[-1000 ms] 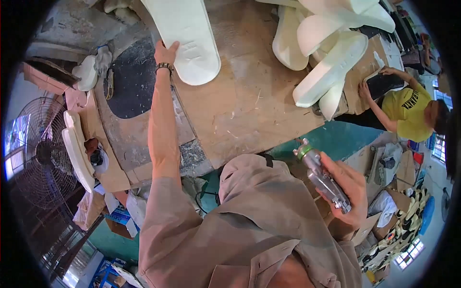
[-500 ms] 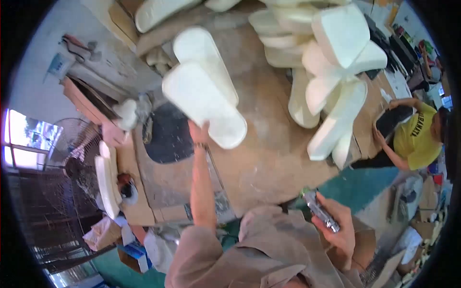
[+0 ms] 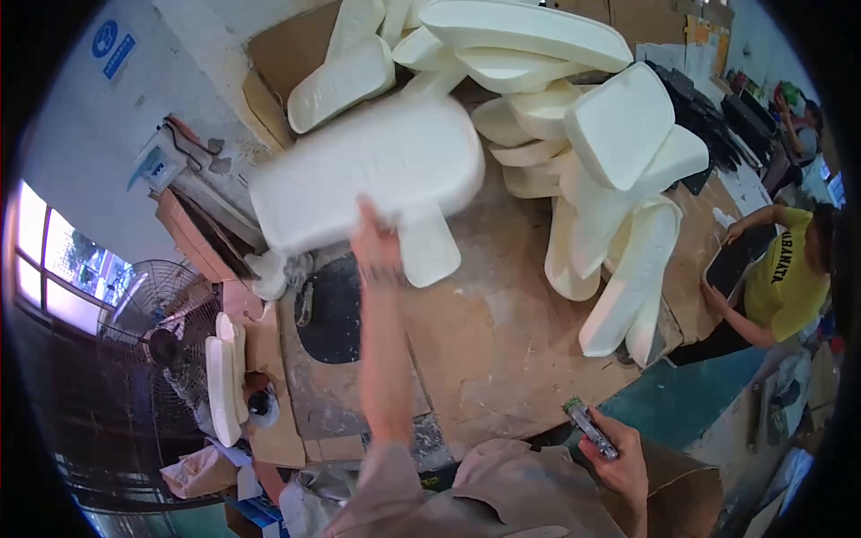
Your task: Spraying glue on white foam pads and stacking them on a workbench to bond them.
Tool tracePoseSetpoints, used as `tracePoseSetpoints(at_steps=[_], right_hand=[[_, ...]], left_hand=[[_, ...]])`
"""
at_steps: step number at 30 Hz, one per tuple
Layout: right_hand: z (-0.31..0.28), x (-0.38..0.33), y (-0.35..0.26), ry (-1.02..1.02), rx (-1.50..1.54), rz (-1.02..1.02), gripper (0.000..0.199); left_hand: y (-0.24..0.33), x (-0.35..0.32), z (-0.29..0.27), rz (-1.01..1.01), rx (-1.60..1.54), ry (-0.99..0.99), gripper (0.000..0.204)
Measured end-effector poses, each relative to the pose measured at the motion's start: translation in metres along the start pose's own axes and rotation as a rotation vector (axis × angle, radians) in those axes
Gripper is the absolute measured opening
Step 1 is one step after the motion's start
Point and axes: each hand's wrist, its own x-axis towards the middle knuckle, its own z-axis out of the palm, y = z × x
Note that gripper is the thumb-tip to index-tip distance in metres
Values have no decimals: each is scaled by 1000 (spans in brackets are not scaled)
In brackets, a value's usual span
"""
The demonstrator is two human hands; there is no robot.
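Note:
A large white moulded foam pad (image 3: 368, 175), smeared by motion, is gripped at its near edge by my left hand (image 3: 375, 242), the arm stretched forward over the bench. Beneath it, a smaller white pad (image 3: 430, 248) shows only its near end; the rest is hidden. Low at the right, close to my body, my right hand (image 3: 621, 455) is closed around a silver hand tool (image 3: 592, 430) with a green tip. The tool's exact kind cannot be made out. Left of my forearm lies a dark rounded panel (image 3: 332, 323) on the cardboard-covered bench (image 3: 475, 359).
White foam pads (image 3: 619, 125) are heaped at the far right, with more (image 3: 345, 85) at the back. A fan (image 3: 166, 345) stands at the left beside two upright pads (image 3: 224, 381). At the right, a co-worker in a yellow shirt (image 3: 789, 278) holds a dark panel (image 3: 743, 260).
The large pad has turned from a slant to nearly sideways and swung up to the left in my left hand. My right hand keeps the tool. The whole view has shifted.

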Motion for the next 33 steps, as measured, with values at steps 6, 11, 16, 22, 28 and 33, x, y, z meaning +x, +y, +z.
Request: tracePoseSetpoints(at_steps=[6, 11, 16, 22, 28, 33], right_hand=[[1, -2, -13, -17, 33, -31, 51], [10, 9, -25, 58, 63, -59, 54], [6, 33, -43, -28, 49, -158, 61], [27, 78, -85, 23, 76, -427, 54], [35, 106, -113, 6, 65, -530, 56], [38, 111, -105, 104, 28, -476, 57]], left_hand=[[124, 228, 119, 356, 1363, 71, 79], [-11, 101, 51, 394, 1305, -312, 39], [-127, -159, -120, -347, 843, -337, 29], [-128, -353, -241, -632, 737, 15, 34], [-109, -362, -272, -706, 740, 157, 32], [-127, -213, -262, -196, 938, 114, 30]])
